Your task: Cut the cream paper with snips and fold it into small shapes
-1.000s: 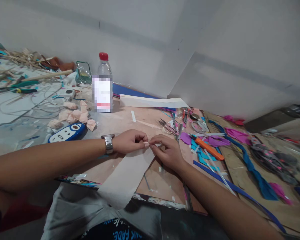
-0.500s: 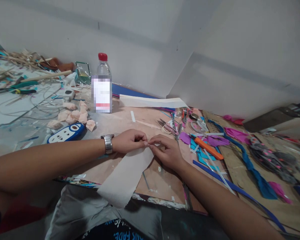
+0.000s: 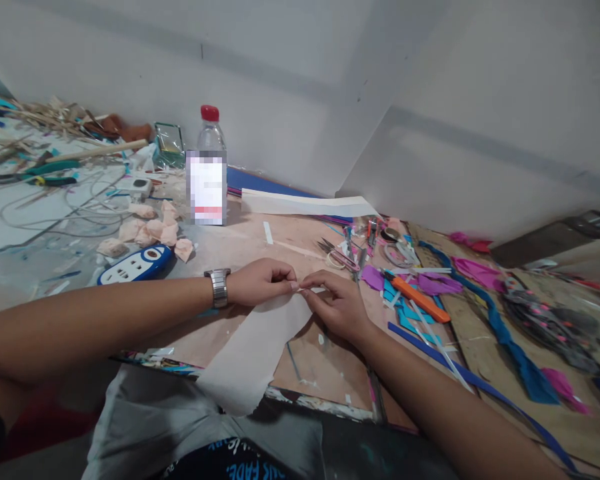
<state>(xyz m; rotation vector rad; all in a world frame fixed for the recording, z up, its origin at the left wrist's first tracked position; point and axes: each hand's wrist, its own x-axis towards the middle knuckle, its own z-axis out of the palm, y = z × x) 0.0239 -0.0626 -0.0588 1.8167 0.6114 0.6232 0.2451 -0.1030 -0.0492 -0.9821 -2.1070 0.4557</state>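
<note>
A pale strip of paper (image 3: 250, 353), cream-coloured with an uneven edge, runs from under my fingers down over the table's front edge. My left hand (image 3: 264, 283) is closed in a pinch at the strip's far end, a metal watch (image 3: 219, 288) on its wrist. Fingertip to fingertip with it, my right hand (image 3: 337, 307) pinches the same end from the right. The fingers hide most of the pinched bit. Beyond the hands lies a small white paper piece (image 3: 268, 233).
At the back stand a red-capped bottle (image 3: 211, 137) and a long cream strip (image 3: 305, 203). Crumpled peach pieces (image 3: 153, 230) and a blue-white power strip (image 3: 136, 264) lie left. To the right are scissors (image 3: 340, 255), an orange cutter (image 3: 420, 300) and a blue strip (image 3: 480, 383).
The view has shifted slightly, so the table's things appear a little further right. Both hands keep their pinch at the end of the paper strip, with hardly any movement.
</note>
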